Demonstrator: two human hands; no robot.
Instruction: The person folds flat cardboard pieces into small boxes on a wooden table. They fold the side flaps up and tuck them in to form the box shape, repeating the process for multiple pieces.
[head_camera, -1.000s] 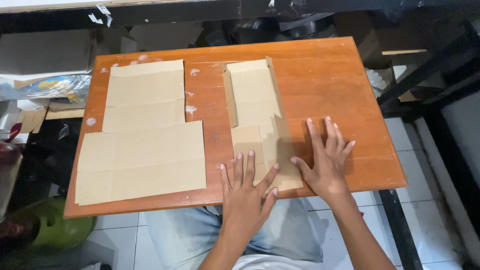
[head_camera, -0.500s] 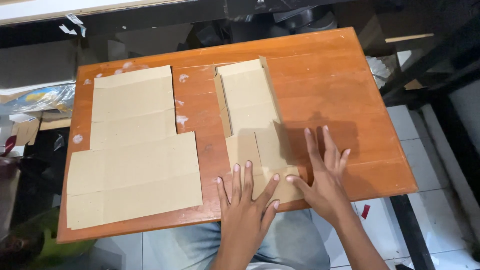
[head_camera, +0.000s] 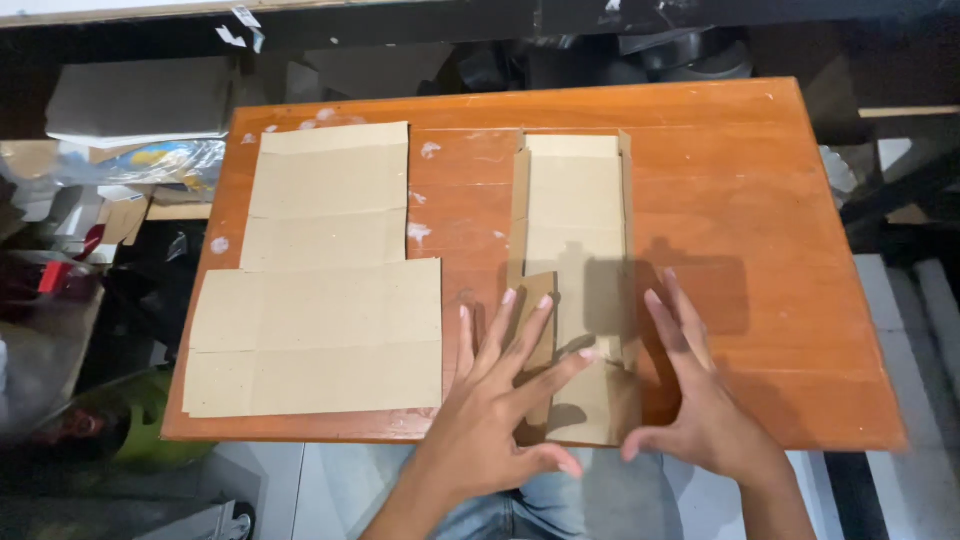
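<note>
the left hand (head_camera: 500, 400) lies flat with its fingers spread wide, pressing on the near end of a long cardboard strip (head_camera: 575, 230). it holds nothing, it only pushes down. a small folded flap (head_camera: 537, 310) of the strip sits under its fingertips. the right hand (head_camera: 700, 400) is open too, at about 3 o'clock from the left one, with its thumb touching the strip's right edge (its palm may rest on the table, but that is hard to see). the strip runs from the hands toward 12 o'clock, and its long side edges stand up a little. at 9 o'clock from the strip lie two flat cardboard sheets (head_camera: 320, 335), touching each other. all of it rests on an orange wooden table (head_camera: 800, 250) with white spots.
</note>
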